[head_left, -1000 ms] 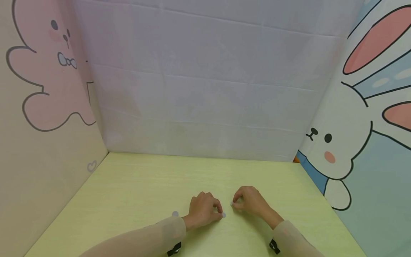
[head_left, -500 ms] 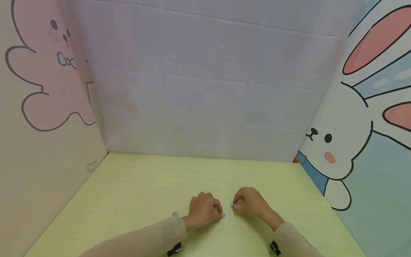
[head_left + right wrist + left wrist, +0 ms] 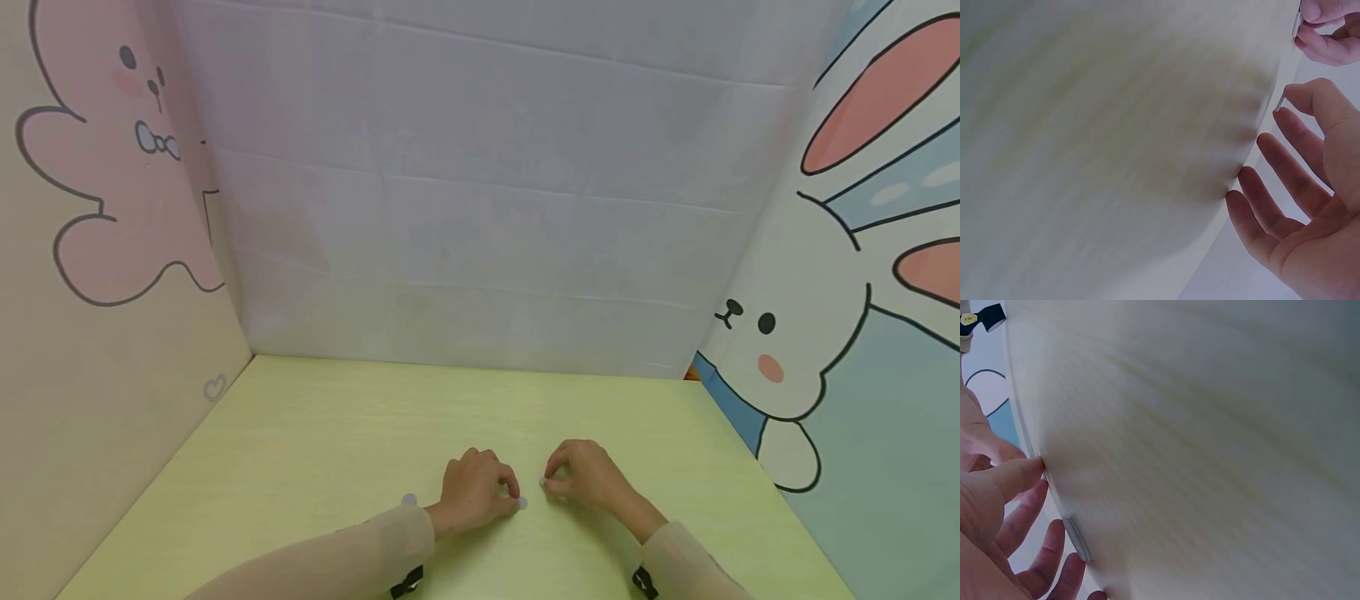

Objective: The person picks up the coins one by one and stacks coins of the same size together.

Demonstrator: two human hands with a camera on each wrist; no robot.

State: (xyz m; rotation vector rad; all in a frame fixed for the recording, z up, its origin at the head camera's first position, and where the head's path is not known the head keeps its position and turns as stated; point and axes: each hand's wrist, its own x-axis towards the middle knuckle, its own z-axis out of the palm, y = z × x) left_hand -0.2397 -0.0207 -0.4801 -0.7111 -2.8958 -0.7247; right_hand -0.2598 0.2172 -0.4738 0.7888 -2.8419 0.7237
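Note:
Low over the table, my left hand (image 3: 471,492) pinches a small round silver-grey coin (image 3: 522,502) between thumb and index finger. A hand's breadth away, my right hand (image 3: 588,475) pinches another coin (image 3: 543,482), seen edge-on and tilted in the right wrist view, where this thin coin (image 3: 1280,100) sits between thumb and index fingertip. Its other fingers are spread, their tips at the table surface. Beside my left wrist lies a short stack of coins (image 3: 408,500). The left wrist view shows this stack (image 3: 1077,539) close to the left hand's lower fingers.
The pale yellow-green table (image 3: 337,433) is enclosed by a white sheet (image 3: 480,183) at the back. A panel with a pink cartoon bear (image 3: 127,208) stands at left, one with a white rabbit (image 3: 802,350) at right. Both sleeves carry black wrist straps (image 3: 407,582).
My right hand, with its coin, has moved slightly towards me. The left hand, its coin and the stack have stayed in place.

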